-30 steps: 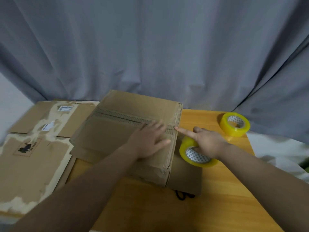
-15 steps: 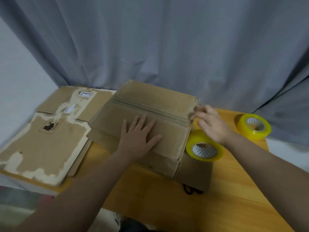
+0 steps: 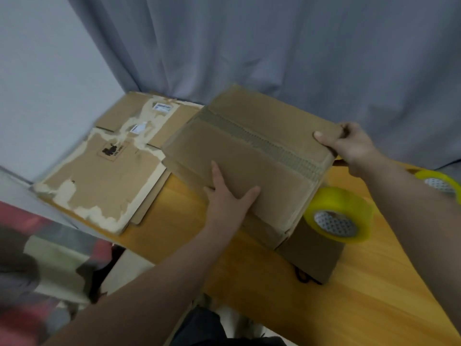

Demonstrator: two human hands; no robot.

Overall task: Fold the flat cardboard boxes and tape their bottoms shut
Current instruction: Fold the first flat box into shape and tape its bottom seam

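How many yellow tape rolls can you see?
2. One roll sits beside the box's right end; the other roll lies at the picture's right edge, partly behind the arm.

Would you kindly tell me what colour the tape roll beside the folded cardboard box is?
The tape roll is translucent yellow, with a patterned white core; head view.

Brightness: dim, flat indoor light; colours muted.
Source: out of view; shadows fall beneath things.
Glare: only a faint sheen on the translucent yellow tape roll (image 3: 339,216).
Shadows: soft, darkest under the folded brown cardboard box (image 3: 249,151) on the orange wooden table (image 3: 374,283).
Blur: smeared floor at lower left; print on the torn flat cardboard sheet (image 3: 99,176) unreadable.
Distortion: wide-angle stretch; folds of the grey curtain (image 3: 274,46) lean outward.
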